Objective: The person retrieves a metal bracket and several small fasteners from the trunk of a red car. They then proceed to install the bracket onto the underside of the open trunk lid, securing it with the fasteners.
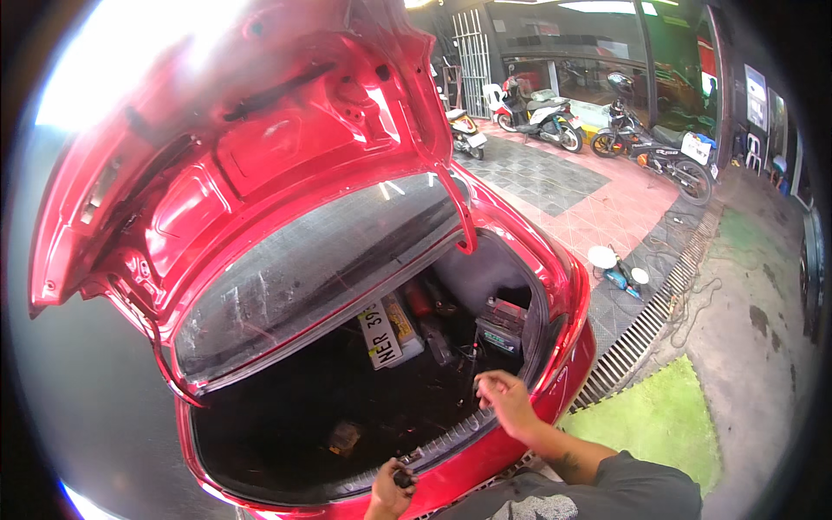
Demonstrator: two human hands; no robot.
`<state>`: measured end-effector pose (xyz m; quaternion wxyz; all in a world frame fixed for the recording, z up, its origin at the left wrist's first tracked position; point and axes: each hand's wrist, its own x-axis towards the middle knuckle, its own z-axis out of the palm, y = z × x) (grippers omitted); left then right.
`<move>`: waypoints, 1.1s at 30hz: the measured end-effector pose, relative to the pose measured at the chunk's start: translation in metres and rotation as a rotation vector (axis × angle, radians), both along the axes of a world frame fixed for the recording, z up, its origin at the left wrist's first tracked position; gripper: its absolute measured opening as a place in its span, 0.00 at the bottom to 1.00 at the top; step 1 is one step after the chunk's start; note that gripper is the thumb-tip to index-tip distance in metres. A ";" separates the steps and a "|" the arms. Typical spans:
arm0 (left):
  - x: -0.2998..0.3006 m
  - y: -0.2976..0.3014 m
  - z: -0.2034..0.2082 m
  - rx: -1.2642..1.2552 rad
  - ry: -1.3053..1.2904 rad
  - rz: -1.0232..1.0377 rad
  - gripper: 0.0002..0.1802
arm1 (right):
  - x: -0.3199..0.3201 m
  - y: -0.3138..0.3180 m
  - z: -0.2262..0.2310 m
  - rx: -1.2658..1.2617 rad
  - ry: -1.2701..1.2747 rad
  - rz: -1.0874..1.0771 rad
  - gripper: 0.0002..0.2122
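A red car's open trunk [286, 416] lies before me, its floor dark. Close to its rear sill, my left hand [392, 492] is closed around a small black object [402, 477] whose kind I cannot make out. Over the right part of the sill is my right hand [507, 403], fingers curled together; what they pinch, if anything, is too small to tell. Beyond it a black car battery [501, 328] stands against the trunk's right side, with a thin dark cable-like strand beside it. A small brownish packet [345, 438] lies on the trunk floor.
The raised trunk lid [251, 165] hangs over the left. Deeper in the trunk are a licence plate [380, 334] and a red cylinder [419, 299]. Outside at right lie a blue power tool [620, 279], cables, a drain grate [633, 347] and a green mat [654, 425]. Motorcycles [663, 147] stand behind.
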<state>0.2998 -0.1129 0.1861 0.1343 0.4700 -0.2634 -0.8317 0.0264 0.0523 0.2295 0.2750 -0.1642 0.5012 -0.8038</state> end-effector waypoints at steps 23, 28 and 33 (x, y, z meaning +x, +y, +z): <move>-0.144 -0.323 0.163 -1.499 0.055 0.490 0.26 | -0.098 -0.008 0.156 -0.391 0.299 -0.189 0.11; -0.187 -0.298 0.177 -1.928 -0.594 0.392 0.27 | -0.146 -0.018 0.163 -0.397 0.241 -0.055 0.11; -0.197 -0.287 0.179 -1.900 -0.743 0.439 0.26 | -0.207 -0.047 0.191 -0.391 0.327 0.000 0.12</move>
